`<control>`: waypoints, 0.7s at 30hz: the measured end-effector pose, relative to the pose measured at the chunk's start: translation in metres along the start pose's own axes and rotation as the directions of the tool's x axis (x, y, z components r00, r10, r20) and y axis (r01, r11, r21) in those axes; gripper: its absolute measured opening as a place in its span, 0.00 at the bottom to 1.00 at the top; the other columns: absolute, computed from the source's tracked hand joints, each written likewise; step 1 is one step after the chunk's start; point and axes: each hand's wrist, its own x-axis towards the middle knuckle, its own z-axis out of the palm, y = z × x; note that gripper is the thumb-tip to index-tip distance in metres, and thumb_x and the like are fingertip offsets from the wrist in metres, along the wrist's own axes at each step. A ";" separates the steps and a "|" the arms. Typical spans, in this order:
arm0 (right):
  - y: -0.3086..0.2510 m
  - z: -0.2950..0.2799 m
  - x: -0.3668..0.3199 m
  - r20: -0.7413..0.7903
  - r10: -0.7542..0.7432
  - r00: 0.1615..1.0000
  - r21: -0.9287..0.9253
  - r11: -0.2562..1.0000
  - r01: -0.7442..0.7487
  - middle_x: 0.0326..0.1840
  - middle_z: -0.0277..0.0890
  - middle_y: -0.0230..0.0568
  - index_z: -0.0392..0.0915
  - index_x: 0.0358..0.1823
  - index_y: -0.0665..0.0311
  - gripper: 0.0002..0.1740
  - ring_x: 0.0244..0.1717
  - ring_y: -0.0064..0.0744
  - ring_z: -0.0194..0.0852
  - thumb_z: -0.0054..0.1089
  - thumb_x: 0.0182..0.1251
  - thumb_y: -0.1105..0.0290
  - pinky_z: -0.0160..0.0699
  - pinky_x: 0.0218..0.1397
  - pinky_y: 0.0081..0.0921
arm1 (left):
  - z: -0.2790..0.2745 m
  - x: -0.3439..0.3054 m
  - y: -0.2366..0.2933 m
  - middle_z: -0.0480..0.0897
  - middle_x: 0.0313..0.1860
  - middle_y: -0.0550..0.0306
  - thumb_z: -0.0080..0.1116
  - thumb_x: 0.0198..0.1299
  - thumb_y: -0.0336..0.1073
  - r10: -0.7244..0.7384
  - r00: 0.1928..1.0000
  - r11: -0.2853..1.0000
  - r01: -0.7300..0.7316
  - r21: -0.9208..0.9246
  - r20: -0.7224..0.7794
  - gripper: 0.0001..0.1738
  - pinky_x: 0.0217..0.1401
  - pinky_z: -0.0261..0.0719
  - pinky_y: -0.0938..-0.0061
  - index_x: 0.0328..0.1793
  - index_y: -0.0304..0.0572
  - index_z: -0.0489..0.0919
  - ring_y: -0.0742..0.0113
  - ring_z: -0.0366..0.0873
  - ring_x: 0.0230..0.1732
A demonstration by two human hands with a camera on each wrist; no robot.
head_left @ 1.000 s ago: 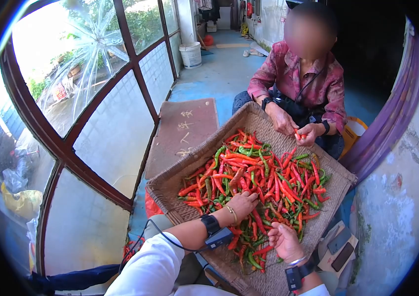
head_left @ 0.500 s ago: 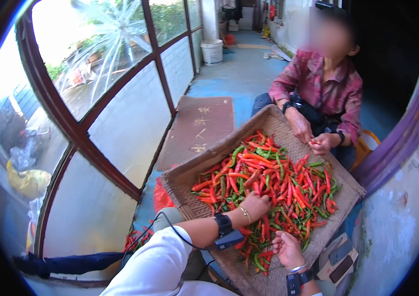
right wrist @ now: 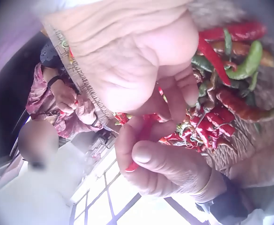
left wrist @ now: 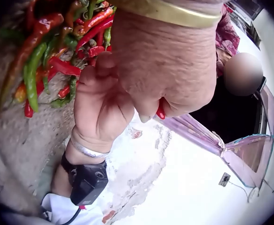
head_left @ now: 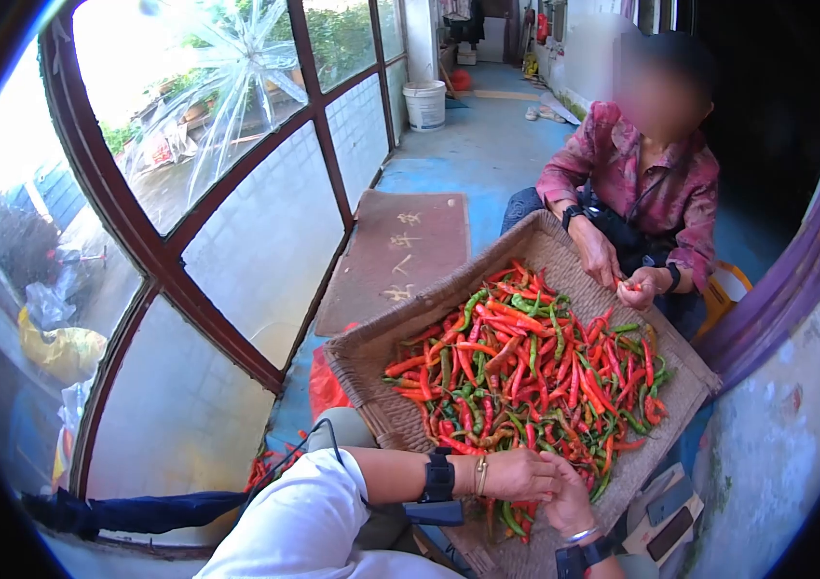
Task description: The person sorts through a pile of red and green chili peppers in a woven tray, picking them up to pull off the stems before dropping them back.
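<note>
Above the near part of the woven basket, my two hands meet. The left hand, with a gold bracelet, pinches a red pepper between thumb and fingers; its tip pokes out below the thumb in the right wrist view. My right hand, with a silver bracelet, has its fingers curled at the pepper's other end, partly hidden behind the left hand in the left wrist view. A heap of red and green peppers fills the middle of the basket.
Across the basket sits a person in a pink patterned shirt, fingers around a small red piece. Two phones lie at right by the wall. A red-brown board and a red bag are at left.
My left hand has lifted off the heap and moved toward me and right, to my right hand, now with a red pepper between its fingers. The view has shifted left.
</note>
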 end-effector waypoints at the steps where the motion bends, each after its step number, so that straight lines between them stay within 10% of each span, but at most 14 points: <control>1: 0.000 0.003 -0.001 -0.007 -0.007 1.000 0.000 1.000 0.007 0.44 0.70 0.38 0.62 0.54 0.64 0.23 0.43 0.28 0.71 0.51 0.56 0.71 0.75 0.38 0.23 | 0.001 -0.001 -0.002 0.74 0.39 0.54 0.55 0.51 0.36 0.008 1.000 0.999 -0.009 -0.034 -0.003 0.13 0.34 0.75 0.68 0.43 0.42 0.71 0.57 0.74 0.36; 6: 0.000 0.004 -0.006 -0.015 -0.152 0.988 -0.637 0.764 0.107 0.45 0.70 0.37 0.69 0.47 0.67 0.15 0.45 0.25 0.69 0.52 0.58 0.72 0.71 0.45 0.20 | -0.006 0.003 0.003 0.72 0.45 0.51 0.55 0.51 0.36 -0.012 0.998 0.979 -0.003 -0.203 -0.069 0.18 0.40 0.75 0.68 0.48 0.41 0.71 0.54 0.74 0.42; 11: 0.001 -0.005 -0.002 -0.128 -0.102 0.986 -0.363 0.930 0.049 0.32 0.73 0.33 0.72 0.40 0.66 0.08 0.30 0.21 0.72 0.51 0.59 0.73 0.73 0.32 0.17 | -0.009 0.008 -0.002 0.73 0.46 0.50 0.56 0.51 0.45 -0.248 0.959 0.967 0.253 0.024 -0.135 0.23 0.41 0.75 0.68 0.51 0.44 0.70 0.54 0.74 0.45; 14: -0.007 0.003 -0.004 -0.203 -0.127 0.971 -0.265 0.962 0.070 0.28 0.73 0.32 0.72 0.38 0.66 0.07 0.24 0.19 0.71 0.51 0.59 0.73 0.73 0.26 0.16 | -0.007 0.007 0.000 0.78 0.33 0.51 0.57 0.50 0.43 -0.489 0.872 0.865 0.489 -0.113 0.031 0.23 0.31 0.76 0.70 0.51 0.43 0.71 0.56 0.78 0.31; 21: -0.016 -0.007 -0.002 -0.286 -0.220 0.933 -0.244 0.958 0.151 0.23 0.75 0.34 0.72 0.36 0.65 0.11 0.18 0.18 0.67 0.49 0.62 0.64 0.69 0.22 0.14 | -0.001 0.002 -0.009 0.78 0.22 0.53 0.54 0.54 0.35 -0.564 0.809 0.775 0.588 -0.234 0.164 0.11 0.25 0.72 0.75 0.42 0.39 0.77 0.62 0.76 0.20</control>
